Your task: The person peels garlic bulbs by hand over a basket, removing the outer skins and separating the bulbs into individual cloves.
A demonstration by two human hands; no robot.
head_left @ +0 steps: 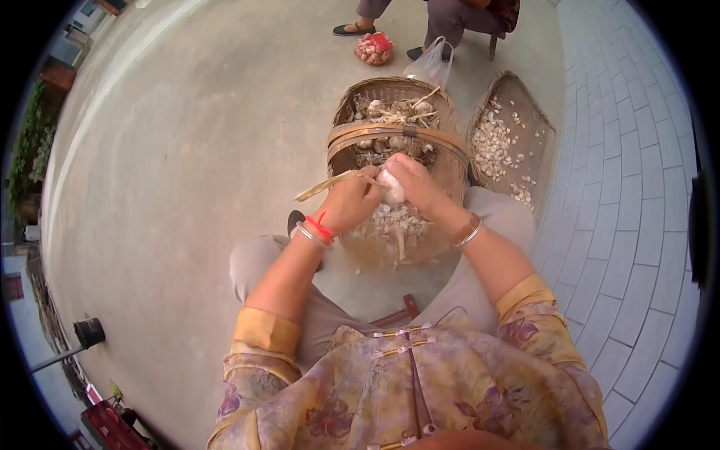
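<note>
The garlic bulb [391, 189] is located between both hands, over the near part of the wicker basket [456, 180]. The left hand [352, 200] and right hand [421, 187] pinch it from opposite sides, fingers curled. A dry stalk [327, 185] projects leftward at the left hand. Papery skins [396, 225] lie beneath. Whole bulbs [397, 142] occupy the basket's far part; a woven tray [536, 127] at right holds loose cloves [491, 139].

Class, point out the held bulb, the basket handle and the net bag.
Bulb [391, 189]: head view, its pale side.
Basket handle [409, 131]: head view, dark band near its middle.
Net bag [370, 53]: head view, its bulging side.
</note>
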